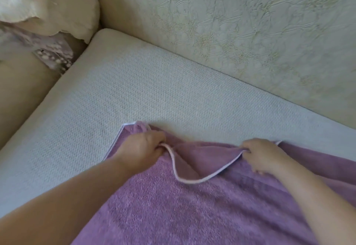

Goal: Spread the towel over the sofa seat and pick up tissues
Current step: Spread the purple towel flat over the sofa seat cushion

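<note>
I have 2 hands on the purple towel [192, 210] right now. My left hand [143, 146] is curled tight around the towel's far edge near its left corner. My right hand [260, 155] is pinching the same white-trimmed edge further to the right. The edge sags in a loop between them. The towel lies on the near part of the sofa seat [134, 90], and the far part up to the backrest [250, 33] is bare. So I think the spreading is about half done. I need to pull this edge toward the backrest and smooth it flat. I cannot see any tissues here, so that part is not begun. A cream pillow [57, 4] sits in the far left corner.
</note>
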The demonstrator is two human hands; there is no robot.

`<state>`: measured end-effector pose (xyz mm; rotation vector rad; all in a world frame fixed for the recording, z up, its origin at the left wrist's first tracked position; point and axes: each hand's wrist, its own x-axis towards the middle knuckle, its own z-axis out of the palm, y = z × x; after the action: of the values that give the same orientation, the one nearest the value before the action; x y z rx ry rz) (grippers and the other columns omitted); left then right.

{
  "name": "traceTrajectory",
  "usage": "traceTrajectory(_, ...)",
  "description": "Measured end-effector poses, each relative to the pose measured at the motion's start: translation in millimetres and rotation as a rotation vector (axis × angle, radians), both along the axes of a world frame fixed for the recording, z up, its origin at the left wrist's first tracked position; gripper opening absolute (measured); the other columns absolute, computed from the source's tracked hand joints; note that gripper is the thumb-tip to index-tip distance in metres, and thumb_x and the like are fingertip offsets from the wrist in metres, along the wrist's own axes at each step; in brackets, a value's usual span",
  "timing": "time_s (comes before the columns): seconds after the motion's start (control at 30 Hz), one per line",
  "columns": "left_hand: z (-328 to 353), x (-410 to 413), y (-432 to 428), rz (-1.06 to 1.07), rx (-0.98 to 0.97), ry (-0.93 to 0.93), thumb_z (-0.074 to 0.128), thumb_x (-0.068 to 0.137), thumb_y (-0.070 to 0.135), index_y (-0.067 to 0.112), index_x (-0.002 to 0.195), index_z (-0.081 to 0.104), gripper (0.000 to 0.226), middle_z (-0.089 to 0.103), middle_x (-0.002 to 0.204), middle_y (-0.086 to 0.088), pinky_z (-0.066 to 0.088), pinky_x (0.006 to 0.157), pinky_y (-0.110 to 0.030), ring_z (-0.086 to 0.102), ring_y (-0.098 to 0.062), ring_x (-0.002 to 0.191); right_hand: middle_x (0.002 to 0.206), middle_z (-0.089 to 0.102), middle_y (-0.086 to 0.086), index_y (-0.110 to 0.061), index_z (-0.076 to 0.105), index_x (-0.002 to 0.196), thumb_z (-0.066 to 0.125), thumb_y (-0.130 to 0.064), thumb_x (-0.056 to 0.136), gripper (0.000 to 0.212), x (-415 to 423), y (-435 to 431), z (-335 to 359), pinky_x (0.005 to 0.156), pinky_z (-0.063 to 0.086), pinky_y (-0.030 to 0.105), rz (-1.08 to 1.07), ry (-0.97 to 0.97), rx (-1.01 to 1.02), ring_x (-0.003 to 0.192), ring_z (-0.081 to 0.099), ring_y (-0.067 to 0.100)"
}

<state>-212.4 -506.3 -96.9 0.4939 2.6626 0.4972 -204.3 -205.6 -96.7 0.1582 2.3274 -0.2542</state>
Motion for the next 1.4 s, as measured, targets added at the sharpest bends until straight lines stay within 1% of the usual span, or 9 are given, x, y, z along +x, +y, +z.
traceTrajectory(0.17,24,-96,15,0.678,0.336,0.075,0.049,0.093,0.024,0.01,0.082,0.056,0.02,0.06,0.07,-0.01,0.049,0.056,-0.031,0.061,-0.029,0.064,0.066,0.063,0.014,-0.019,0.049,0.086,0.037,-0.011,0.098,0.019,-64,15,16,0.03,0.036,0.014,-0.746,0.207,-0.458,0.027,0.048,0.01)
traceTrajectory(0.27,23,-144,23,0.875,0.557,0.022,0.053,0.084,0.033,0.01,0.078,0.057,0.024,0.066,0.08,-0.016,0.058,0.071,-0.048,0.069,-0.033,0.071,0.072,0.063,0.007,-0.021,0.051,0.099,0.035,-0.013,0.097,0.018,-115,15,17,0.055,0.048,0.028,-0.712,0.58,-0.528,0.051,0.059,0.012)
traceTrajectory(0.37,18,-169,37,0.978,0.575,0.028,0.053,0.079,0.034,0.015,0.074,0.055,0.019,0.063,0.079,-0.012,0.055,0.072,-0.039,0.067,-0.035,0.082,0.084,0.063,0.005,-0.022,0.055,0.095,0.038,-0.016,0.095,0.018,-136,11,2,0.073,0.047,0.035,-0.579,0.673,-0.437,0.075,0.06,0.026)
traceTrajectory(0.43,6,-171,52,0.979,0.5,0.019,0.054,0.087,0.027,0.012,0.101,0.058,0.021,0.06,0.091,-0.011,0.045,0.067,-0.029,0.062,-0.034,0.091,0.098,0.06,0.004,-0.023,0.053,0.114,0.043,-0.019,0.095,0.021,-131,8,-15,0.08,0.043,0.033,-0.492,0.578,-0.391,0.091,0.057,0.024)
traceTrajectory(0.57,-29,-152,75,0.793,0.404,-0.161,0.056,0.088,0.02,0.026,0.147,0.015,0.072,0.035,0.146,-0.011,0.042,0.084,-0.034,0.048,-0.033,0.12,0.156,0.02,0.002,-0.025,-0.002,0.15,0.05,-0.022,0.094,0.077,-115,-3,-49,0.115,0.021,0.032,-0.293,0.307,-0.373,0.142,0.023,0.022)
traceTrajectory(0.73,-46,-148,80,0.48,0.023,0.033,0.054,0.091,0.016,0.026,0.146,0.014,0.07,-0.002,0.158,-0.005,0.043,0.093,-0.045,0.038,-0.036,0.13,0.157,0.018,0.005,-0.017,0.014,0.15,0.043,-0.025,0.096,0.061,-123,6,-59,0.115,0.024,0.041,-0.167,0.392,-0.116,0.143,0.019,0.025)
traceTrajectory(0.9,-40,-174,85,0.258,0.001,0.344,0.051,0.09,0.008,0.022,0.136,0.037,0.05,0.011,0.154,-0.005,0.048,0.085,-0.044,0.036,-0.03,0.129,0.158,0.014,0.005,-0.023,0.018,0.148,0.049,-0.042,0.092,0.067,-131,9,-56,0.114,0.023,0.042,-0.103,0.287,-0.032,0.143,0.015,0.028)
traceTrajectory(1.0,-52,-191,83,-0.047,-0.174,0.31,0.048,0.093,0.019,0.024,0.137,0.04,0.045,0.013,0.156,-0.005,0.032,0.109,-0.044,0.014,-0.026,0.142,0.16,-0.006,0.002,-0.032,0.006,0.149,0.046,-0.048,0.091,0.072,-127,1,-63,0.114,0.015,0.051,-0.077,0.19,0.014,0.146,-0.004,0.029)
traceTrajectory(1.4,-68,-215,82,0.254,-0.517,-0.035,0.028,0.093,0.059,0.028,0.15,0.0,0.07,-0.008,0.159,-0.006,0.013,0.113,-0.056,-0.006,-0.03,0.145,0.159,-0.015,0.001,-0.035,-0.001,0.149,0.041,-0.045,0.094,0.07,-130,-2,-62,0.114,0.01,0.052,-0.11,0.132,0.033,0.146,-0.012,0.027)
